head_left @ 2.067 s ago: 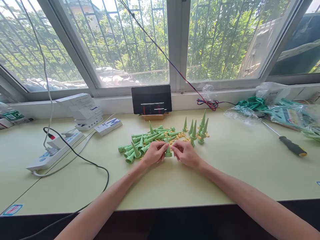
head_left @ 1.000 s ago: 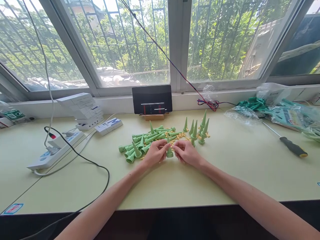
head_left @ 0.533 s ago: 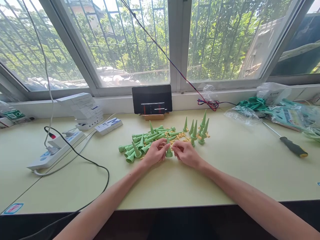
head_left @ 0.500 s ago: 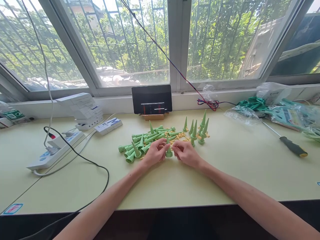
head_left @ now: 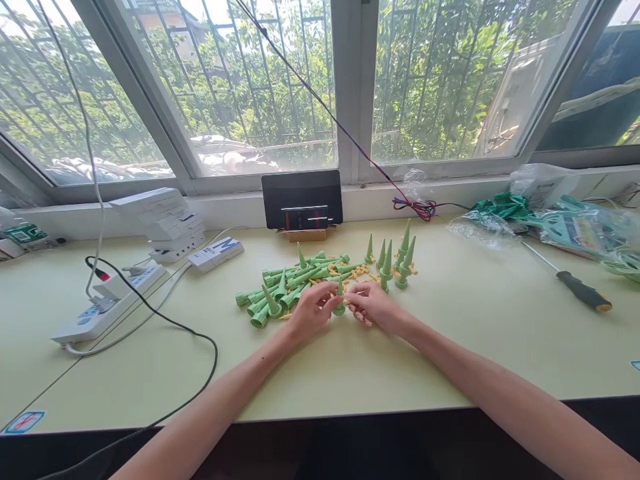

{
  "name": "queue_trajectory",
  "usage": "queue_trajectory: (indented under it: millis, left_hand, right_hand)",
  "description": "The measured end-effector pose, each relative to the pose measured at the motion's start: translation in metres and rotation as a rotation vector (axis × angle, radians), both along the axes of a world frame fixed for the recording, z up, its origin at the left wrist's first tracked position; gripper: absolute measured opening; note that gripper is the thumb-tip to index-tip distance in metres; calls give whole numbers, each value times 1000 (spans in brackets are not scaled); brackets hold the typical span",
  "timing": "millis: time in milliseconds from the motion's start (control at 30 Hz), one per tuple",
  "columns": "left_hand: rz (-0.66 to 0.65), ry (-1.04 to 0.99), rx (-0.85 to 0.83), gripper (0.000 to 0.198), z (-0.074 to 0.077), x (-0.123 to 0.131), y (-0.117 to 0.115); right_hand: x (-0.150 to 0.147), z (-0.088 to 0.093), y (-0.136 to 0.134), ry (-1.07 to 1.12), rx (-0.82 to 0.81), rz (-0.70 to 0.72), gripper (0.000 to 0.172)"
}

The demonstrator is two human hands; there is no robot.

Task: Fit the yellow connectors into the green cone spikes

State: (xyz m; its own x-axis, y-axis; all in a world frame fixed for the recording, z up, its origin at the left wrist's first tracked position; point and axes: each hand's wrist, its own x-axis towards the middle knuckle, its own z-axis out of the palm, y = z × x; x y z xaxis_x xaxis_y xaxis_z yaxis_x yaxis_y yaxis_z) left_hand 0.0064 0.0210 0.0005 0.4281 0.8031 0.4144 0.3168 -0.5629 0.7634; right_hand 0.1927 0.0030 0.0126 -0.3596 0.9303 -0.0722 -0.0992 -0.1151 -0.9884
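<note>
A green plastic plant watering spike (head_left: 340, 309) stands upright, tip up, between my hands. My left hand (head_left: 311, 310) is closed on it from the left, thumb and fingers pinching its cone. From the other side, my right hand (head_left: 376, 308) pinches a small yellow valve peg (head_left: 347, 302) against the spike; the fingers hide part of it. Just behind my hands lies a heap of green tubes and spikes (head_left: 274, 308), with loose yellow pegs (head_left: 358, 272) at its right. Several green spikes (head_left: 386, 272) stand to the right, some with yellow pegs in their sides.
A tablet (head_left: 303, 190) with a phone before it leans at the window. On the left are a power strip (head_left: 120, 300), white boxes (head_left: 173, 223) and a black cable (head_left: 200, 331). A screwdriver (head_left: 583, 290) and plastic bags (head_left: 565, 227) lie on the right.
My right hand has turned slightly, and a yellow peg now shows at its fingertips, against the spike. My left hand still holds the spike. The view has shifted slightly.
</note>
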Motion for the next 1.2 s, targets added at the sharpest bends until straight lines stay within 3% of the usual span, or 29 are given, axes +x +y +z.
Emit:
queue_trajectory:
  millis: [200,400,933,1200]
  left_hand:
    - [-5,-170,-236,30,6,5,-1]
    - [-36,-227,-481,39,13,5,-2]
    - [-23,-197,-318,32,12,5,-1]
    - [-51,-227,-360,33,12,7,2]
  right_hand:
    - [-3,-3,-2,-61,167,-32,31]
    - [-2,-6,-3,-184,464,-66,31]
    - [-4,-5,-3,-197,464,-88,31]
    - [-9,-5,-4,-292,629,-209,19]
